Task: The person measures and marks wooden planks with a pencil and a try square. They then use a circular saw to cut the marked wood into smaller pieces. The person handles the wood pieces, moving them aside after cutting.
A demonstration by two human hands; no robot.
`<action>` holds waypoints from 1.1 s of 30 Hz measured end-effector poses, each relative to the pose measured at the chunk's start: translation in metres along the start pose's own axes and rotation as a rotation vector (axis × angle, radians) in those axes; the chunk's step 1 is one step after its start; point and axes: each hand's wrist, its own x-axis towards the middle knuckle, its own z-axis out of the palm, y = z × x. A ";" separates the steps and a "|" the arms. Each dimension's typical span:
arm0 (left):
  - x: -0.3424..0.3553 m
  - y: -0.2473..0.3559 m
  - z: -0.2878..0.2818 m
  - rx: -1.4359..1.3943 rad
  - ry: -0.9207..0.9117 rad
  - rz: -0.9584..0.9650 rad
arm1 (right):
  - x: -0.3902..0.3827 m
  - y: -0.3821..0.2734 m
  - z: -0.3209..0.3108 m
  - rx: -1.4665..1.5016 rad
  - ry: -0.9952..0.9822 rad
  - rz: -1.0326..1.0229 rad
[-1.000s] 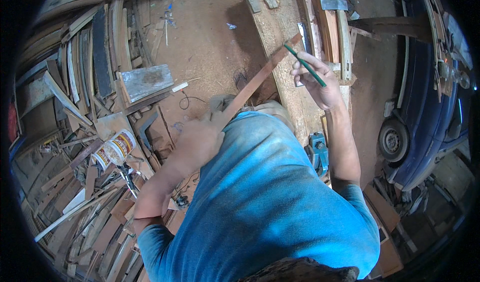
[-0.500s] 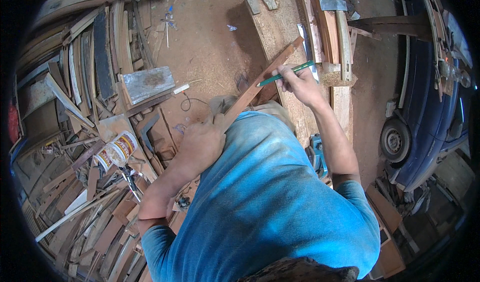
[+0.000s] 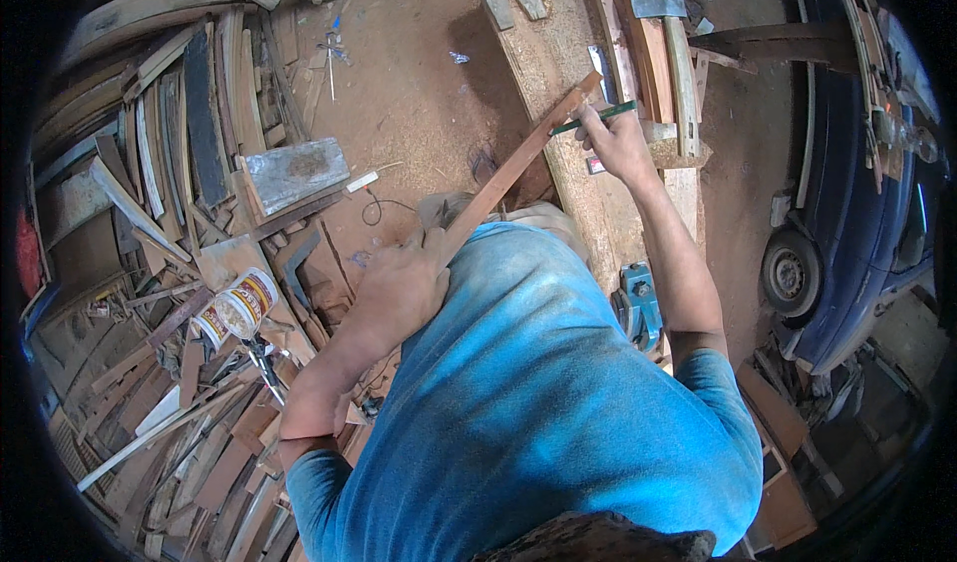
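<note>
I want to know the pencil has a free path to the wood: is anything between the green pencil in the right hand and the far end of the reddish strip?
Nothing visible. The right hand holds the green pencil with its tip at the strip near its far end; the left hand grips the near end.

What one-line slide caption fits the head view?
Left hand steadies a reddish wooden strip while the right hand holds a green pencil to its tip.

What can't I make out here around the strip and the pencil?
Head view only:
- Near end of the wood strip: hidden under the left hand and the blue shirt.
- Pencil tip: too small to tell whether it touches the strip.
- Right hand fingers: seen from behind, grip hidden.
- Blue tool: partly behind the right arm.
</note>
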 end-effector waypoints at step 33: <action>0.009 -0.032 -0.007 -0.028 0.130 0.064 | -0.054 -0.093 0.069 0.106 -0.172 -0.415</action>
